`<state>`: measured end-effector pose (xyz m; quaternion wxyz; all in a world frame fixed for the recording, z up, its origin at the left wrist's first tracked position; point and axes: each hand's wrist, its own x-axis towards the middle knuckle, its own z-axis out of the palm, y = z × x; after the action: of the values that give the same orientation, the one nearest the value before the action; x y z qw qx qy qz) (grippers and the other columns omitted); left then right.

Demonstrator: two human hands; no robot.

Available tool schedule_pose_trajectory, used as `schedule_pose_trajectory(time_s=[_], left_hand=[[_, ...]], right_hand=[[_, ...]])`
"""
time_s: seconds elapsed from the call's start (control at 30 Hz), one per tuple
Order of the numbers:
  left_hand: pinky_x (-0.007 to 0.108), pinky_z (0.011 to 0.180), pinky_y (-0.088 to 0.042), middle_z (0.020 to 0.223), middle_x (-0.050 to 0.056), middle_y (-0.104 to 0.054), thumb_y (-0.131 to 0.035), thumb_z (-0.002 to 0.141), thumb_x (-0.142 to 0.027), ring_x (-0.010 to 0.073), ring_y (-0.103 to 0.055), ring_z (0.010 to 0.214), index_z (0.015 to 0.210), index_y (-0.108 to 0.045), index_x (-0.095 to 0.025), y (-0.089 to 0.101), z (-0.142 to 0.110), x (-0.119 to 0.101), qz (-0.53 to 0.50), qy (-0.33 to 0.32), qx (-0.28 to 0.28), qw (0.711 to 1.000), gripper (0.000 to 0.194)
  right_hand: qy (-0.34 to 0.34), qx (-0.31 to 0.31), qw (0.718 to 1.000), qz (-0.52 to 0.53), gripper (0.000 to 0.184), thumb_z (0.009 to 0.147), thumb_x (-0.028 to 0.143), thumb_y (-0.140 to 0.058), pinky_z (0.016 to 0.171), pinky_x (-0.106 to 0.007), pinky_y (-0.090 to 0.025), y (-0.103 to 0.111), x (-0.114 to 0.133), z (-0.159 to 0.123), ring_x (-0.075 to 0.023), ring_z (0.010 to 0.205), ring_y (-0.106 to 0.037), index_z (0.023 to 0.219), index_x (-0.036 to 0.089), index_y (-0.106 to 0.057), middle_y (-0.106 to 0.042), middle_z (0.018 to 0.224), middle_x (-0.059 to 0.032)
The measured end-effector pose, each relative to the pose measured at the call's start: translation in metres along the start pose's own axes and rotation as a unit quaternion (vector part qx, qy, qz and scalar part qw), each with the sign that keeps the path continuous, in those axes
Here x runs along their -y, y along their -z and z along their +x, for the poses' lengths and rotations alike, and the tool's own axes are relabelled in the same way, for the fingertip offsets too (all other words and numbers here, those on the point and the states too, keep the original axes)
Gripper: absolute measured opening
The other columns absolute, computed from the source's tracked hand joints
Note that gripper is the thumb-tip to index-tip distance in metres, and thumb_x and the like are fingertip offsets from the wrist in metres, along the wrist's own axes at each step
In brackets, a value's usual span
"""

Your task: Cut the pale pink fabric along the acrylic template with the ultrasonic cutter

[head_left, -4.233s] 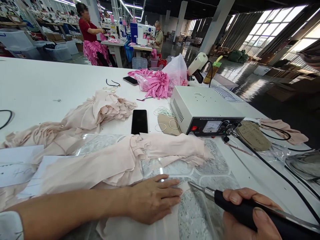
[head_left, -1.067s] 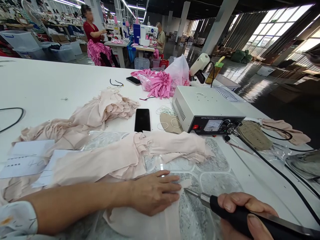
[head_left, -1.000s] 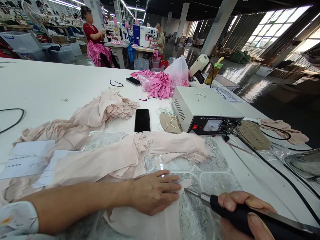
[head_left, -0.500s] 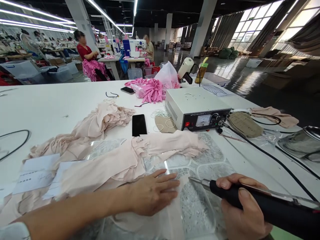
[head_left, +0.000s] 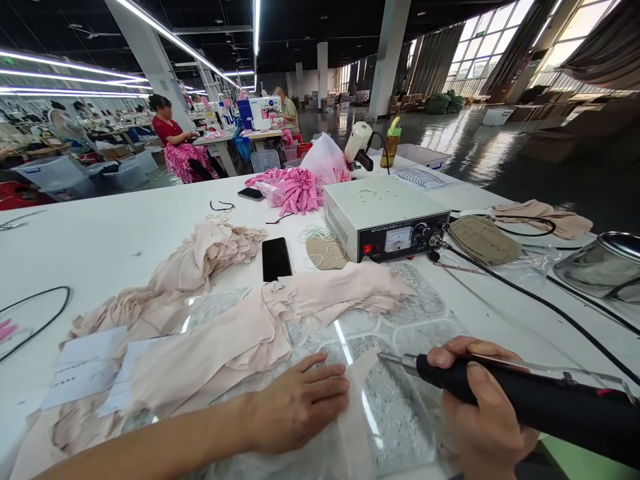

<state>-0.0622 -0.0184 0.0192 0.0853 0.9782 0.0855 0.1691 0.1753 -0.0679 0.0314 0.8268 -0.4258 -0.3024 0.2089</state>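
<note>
My left hand (head_left: 306, 403) lies flat, fingers stretched out, on a thin pale pink fabric piece (head_left: 360, 427) spread over a clear sheet with a grey pattern (head_left: 400, 400). My right hand (head_left: 483, 400) is wrapped round a black corded hand tool (head_left: 530, 407), its narrow metal tip pointing left. That tip touches or hovers just over the fabric's far right edge, right of my left fingertips; contact cannot be told. Beyond my left hand lie stacked pale pink fabric pieces (head_left: 215, 353), with another stack (head_left: 345, 287) adjoining to the right.
A control box (head_left: 400, 240) with a dial and red switch stands behind, cabled on the right. Around it are a black phone (head_left: 277, 259), pink strips (head_left: 297, 190), a bottle (head_left: 391, 148) and a metal container (head_left: 600, 267). Paper slips (head_left: 85, 367) lie left. Two people sit at machines beyond.
The view has shifted slightly. My left hand has slid a little toward me and left, while the tool in my right hand stays at nearly the same spot by the fabric edge.
</note>
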Motion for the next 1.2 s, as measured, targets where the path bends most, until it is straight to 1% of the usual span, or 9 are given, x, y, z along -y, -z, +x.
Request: schedule_pose_trajectory(time_s=[0.2, 0.37, 0.47, 0.57, 0.63, 0.77, 0.97, 1.1, 1.2], left_hand=[[0.035, 0.107, -0.035, 0.098, 0.006, -0.07, -0.041, 0.097, -0.01, 0.0169, -0.059, 0.105, 0.11, -0.057, -0.014, 0.001, 0.015, 0.01, -0.043, 0.004, -0.016, 0.999, 0.021], [0.033, 0.096, -0.042, 0.096, 0.006, -0.067, -0.042, 0.097, -0.012, 0.0176, -0.058, 0.098, 0.102, -0.059, -0.014, 0.005, 0.026, 0.021, -0.049, 0.021, -0.022, 0.998, 0.018], [0.032, 0.086, -0.045, 0.092, 0.007, -0.063, -0.045, 0.096, -0.016, 0.0181, -0.057, 0.09, 0.095, -0.059, -0.015, 0.007, 0.022, 0.015, -0.03, 0.049, 0.003, 0.998, 0.014], [0.031, 0.073, -0.045, 0.085, 0.007, -0.058, -0.047, 0.094, -0.02, 0.0182, -0.053, 0.076, 0.095, -0.057, -0.015, 0.006, 0.013, 0.0, 0.001, 0.041, 0.035, 0.999, 0.011], [0.031, 0.069, -0.043, 0.082, 0.006, -0.056, -0.045, 0.094, -0.019, 0.0177, -0.051, 0.071, 0.099, -0.055, -0.014, 0.004, 0.008, -0.009, 0.014, 0.031, 0.039, 0.999, 0.012], [0.031, 0.07, -0.042, 0.082, 0.007, -0.055, -0.041, 0.093, -0.014, 0.0176, -0.051, 0.071, 0.101, -0.053, -0.014, 0.004, 0.006, -0.016, 0.021, 0.037, 0.031, 0.999, 0.015], [0.033, 0.072, -0.043, 0.08, 0.007, -0.055, -0.041, 0.092, -0.012, 0.0177, -0.048, 0.069, 0.096, -0.054, -0.014, 0.008, 0.012, -0.016, 0.028, 0.018, 0.044, 0.998, 0.014], [0.037, 0.086, -0.043, 0.085, 0.007, -0.059, -0.04, 0.095, -0.013, 0.0186, -0.051, 0.076, 0.099, -0.056, -0.014, 0.012, 0.018, -0.008, 0.027, -0.005, 0.056, 0.998, 0.016], [0.04, 0.093, -0.04, 0.091, 0.008, -0.061, -0.04, 0.096, -0.014, 0.0198, -0.055, 0.085, 0.102, -0.057, -0.014, 0.017, 0.023, 0.002, 0.026, -0.023, 0.063, 0.997, 0.018]], right_hand=[[-0.006, -0.011, 1.0, 0.001, 0.01, 0.068, 0.021, -0.062, 0.052, -0.035, -0.05, -0.001, 0.001, 0.0, -0.014, 0.057, -0.052, 0.076, 0.019, -0.058, -0.056, 0.074, -0.0002], [-0.008, -0.019, 1.0, 0.001, 0.01, 0.066, 0.022, -0.062, 0.05, -0.033, -0.049, -0.002, 0.001, 0.001, -0.0145, 0.057, -0.053, 0.076, 0.019, -0.058, -0.054, 0.072, 0.0005], [-0.004, -0.025, 1.0, -0.008, 0.01, 0.066, 0.023, -0.062, 0.049, -0.033, -0.048, -0.002, 0.002, 0.002, -0.0151, 0.057, -0.052, 0.074, 0.019, -0.058, -0.055, 0.07, -0.0004], [0.016, -0.037, 0.999, -0.037, 0.008, 0.064, 0.021, -0.06, 0.048, -0.033, -0.047, 0.0, 0.003, 0.002, -0.0161, 0.057, -0.052, 0.071, 0.018, -0.058, -0.055, 0.07, -0.0014], [0.03, -0.036, 0.998, -0.051, 0.007, 0.064, 0.02, -0.059, 0.047, -0.033, -0.046, 0.002, 0.005, 0.003, -0.0167, 0.058, -0.052, 0.071, 0.018, -0.058, -0.055, 0.07, -0.0022], [0.027, -0.011, 0.999, -0.031, 0.008, 0.066, 0.018, -0.058, 0.047, -0.032, -0.047, 0.006, 0.005, 0.002, -0.0165, 0.059, -0.053, 0.074, 0.018, -0.059, -0.055, 0.072, -0.0025], [0.031, 0.051, 0.998, -0.012, 0.011, 0.072, 0.02, -0.061, 0.05, -0.035, -0.051, 0.007, 0.003, 0.003, -0.0151, 0.057, -0.055, 0.082, 0.019, -0.059, -0.058, 0.075, -0.0012], [0.04, 0.053, 0.997, -0.037, 0.01, 0.073, 0.019, -0.063, 0.052, -0.035, -0.052, 0.017, 0.012, 0.005, -0.0154, 0.057, -0.057, 0.082, 0.019, -0.059, -0.059, 0.074, -0.0015], [0.029, 0.056, 0.996, -0.059, 0.01, 0.073, 0.019, -0.064, 0.05, -0.034, -0.053, 0.028, 0.023, 0.005, -0.0161, 0.057, -0.058, 0.081, 0.019, -0.058, -0.06, 0.072, -0.0014]])
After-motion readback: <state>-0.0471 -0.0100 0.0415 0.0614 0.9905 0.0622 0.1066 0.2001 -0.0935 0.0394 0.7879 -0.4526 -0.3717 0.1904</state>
